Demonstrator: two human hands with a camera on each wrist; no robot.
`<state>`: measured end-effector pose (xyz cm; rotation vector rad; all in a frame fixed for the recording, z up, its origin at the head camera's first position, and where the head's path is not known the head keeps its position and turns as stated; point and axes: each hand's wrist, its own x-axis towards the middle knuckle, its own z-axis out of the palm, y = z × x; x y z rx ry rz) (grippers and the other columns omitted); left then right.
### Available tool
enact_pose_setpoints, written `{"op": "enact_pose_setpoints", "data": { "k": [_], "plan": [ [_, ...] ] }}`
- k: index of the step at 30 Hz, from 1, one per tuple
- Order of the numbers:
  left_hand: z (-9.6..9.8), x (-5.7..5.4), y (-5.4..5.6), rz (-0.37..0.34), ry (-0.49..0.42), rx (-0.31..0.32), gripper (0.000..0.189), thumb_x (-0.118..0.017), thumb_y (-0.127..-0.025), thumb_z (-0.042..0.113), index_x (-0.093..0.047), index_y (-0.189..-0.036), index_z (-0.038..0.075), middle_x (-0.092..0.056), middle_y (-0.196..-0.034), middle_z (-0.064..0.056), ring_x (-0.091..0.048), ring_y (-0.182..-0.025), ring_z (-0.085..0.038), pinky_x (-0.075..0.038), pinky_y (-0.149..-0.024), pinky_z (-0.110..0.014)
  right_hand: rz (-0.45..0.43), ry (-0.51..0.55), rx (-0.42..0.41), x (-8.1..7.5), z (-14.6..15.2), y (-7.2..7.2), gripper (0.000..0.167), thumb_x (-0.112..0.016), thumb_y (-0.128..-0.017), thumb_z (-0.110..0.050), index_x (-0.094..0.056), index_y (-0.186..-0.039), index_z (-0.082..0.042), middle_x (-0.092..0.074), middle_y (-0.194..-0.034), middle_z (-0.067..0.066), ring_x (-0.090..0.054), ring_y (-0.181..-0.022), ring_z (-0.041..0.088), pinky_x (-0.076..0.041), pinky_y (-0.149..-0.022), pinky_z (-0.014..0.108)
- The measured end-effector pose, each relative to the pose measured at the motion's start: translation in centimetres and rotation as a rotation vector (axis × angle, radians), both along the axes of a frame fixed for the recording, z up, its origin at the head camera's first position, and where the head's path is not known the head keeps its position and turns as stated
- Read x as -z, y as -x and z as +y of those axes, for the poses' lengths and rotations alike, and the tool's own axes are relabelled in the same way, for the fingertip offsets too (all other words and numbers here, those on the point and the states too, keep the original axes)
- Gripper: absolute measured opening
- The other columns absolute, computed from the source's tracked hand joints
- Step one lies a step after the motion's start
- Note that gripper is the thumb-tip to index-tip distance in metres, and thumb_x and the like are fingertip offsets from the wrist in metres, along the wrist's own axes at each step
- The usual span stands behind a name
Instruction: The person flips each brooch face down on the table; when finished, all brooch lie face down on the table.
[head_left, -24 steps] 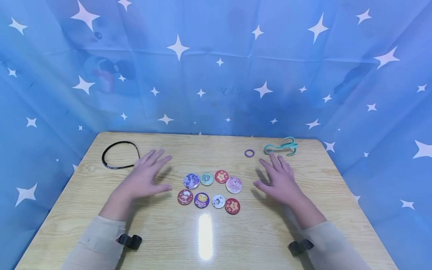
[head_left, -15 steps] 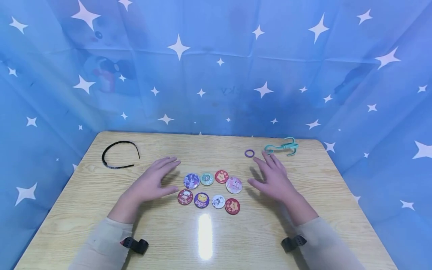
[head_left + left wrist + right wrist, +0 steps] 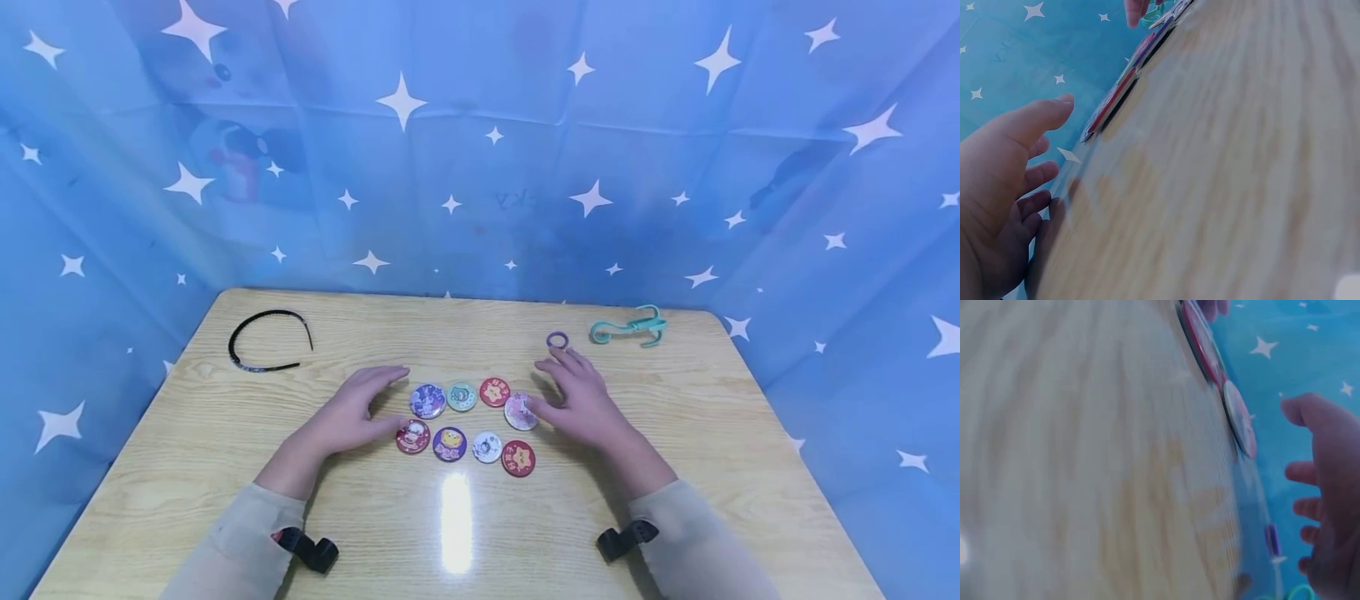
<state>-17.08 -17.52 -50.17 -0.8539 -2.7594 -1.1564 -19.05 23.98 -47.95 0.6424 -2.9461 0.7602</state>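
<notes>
head — high, looking down at table (image 3: 225, 433) | wrists — grazing it, close | shared: badges (image 3: 467, 421)

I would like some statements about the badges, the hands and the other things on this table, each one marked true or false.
1. Eight round badges lie in two rows between the hands. True.
2. The left hand grips the black headband. False: the headband lies apart, untouched.
3. The purple ring lies beyond the right hand. True.
4. The teal clip rests on the badges. False: it lies at the far right of the table.
</notes>
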Motion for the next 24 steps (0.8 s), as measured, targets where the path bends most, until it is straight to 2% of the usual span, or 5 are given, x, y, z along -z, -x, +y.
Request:
{"op": "enact_pose_setpoints", "data": {
  "k": [6, 16, 24],
  "plan": [
    [0.2, 0.6, 0.1, -0.001, -0.004, -0.026, 0.078, -0.085, -0.09, 0.038, -0.054, -0.155, 0.007, -0.057, -0.155, -0.014, -0.045, -0.146, -0.041, -0.03, -0.12, -0.064, 0.008, -0.008, -0.032, 0.1, -1.6, -0.2, 0.069, -0.074, -0.095, -0.05, -0.06, -0.149, -0.008, -0.039, -0.167, 0.021, -0.026, -0.156, 0.047, -0.019, -0.121, 0.071],
    [0.9, 1.2, -0.2, 0.038, 0.032, -0.066, 0.067, -0.083, -0.091, 0.038, -0.062, -0.149, 0.011, -0.062, -0.15, -0.01, -0.043, -0.147, -0.045, -0.028, -0.119, -0.068, 0.009, 0.032, -0.081, 0.8, -4.5, -0.5, 0.058, -0.075, -0.094, -0.037, -0.065, -0.144, -0.009, -0.046, -0.162, 0.019, -0.034, -0.153, 0.043, -0.028, -0.121, 0.066],
    [1.5, 1.6, -0.3, 0.089, 0.076, -0.115, 0.063, -0.08, -0.092, 0.041, -0.065, -0.144, 0.01, -0.065, -0.147, -0.01, -0.046, -0.145, -0.045, -0.029, -0.119, -0.067, 0.018, 0.036, -0.128, 1.4, -6.5, -0.1, 0.057, -0.077, -0.095, -0.042, -0.067, -0.141, -0.011, -0.049, -0.16, 0.015, -0.037, -0.152, 0.039, -0.028, -0.122, 0.063]
  ]
}}
